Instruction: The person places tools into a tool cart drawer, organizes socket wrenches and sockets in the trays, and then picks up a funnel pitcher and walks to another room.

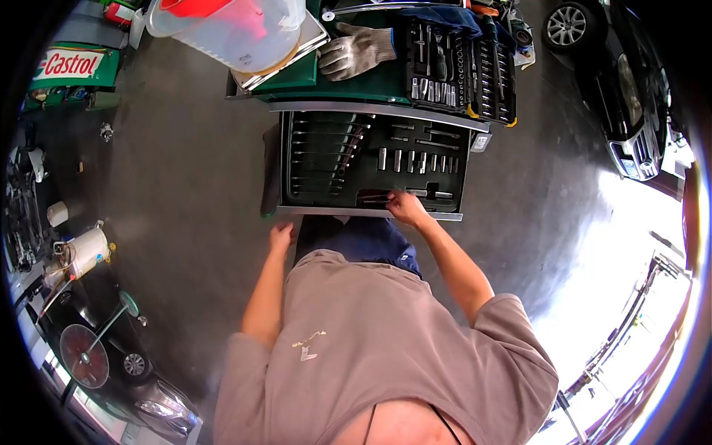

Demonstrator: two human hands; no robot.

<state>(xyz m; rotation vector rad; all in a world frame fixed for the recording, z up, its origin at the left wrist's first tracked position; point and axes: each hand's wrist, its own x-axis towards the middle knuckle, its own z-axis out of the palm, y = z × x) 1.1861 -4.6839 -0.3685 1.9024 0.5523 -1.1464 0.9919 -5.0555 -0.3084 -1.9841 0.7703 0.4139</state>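
A tool drawer (378, 211) stands pulled out in front of me, with a black insert. My right hand (404, 206) reaches in at its front edge, fingers pinched over a recess with thin pieces; what they grip is too small to make out. Close by lie short sockets (443, 195). A row of combination wrenches (319, 152) fills the insert's left side, and upright sockets (398, 160) line the right. Outside the drawer's front left corner, my left hand (282, 236) hangs with its fingers curled closed, and nothing shows in it.
On the green cabinet top (341, 90) are a grey work glove (352, 53), an open socket case (437, 67) and a clear plastic bucket (230, 37). A dark car (630, 96) stands at the right. A hose tank (85, 252) and another car (159, 404) are at the left.
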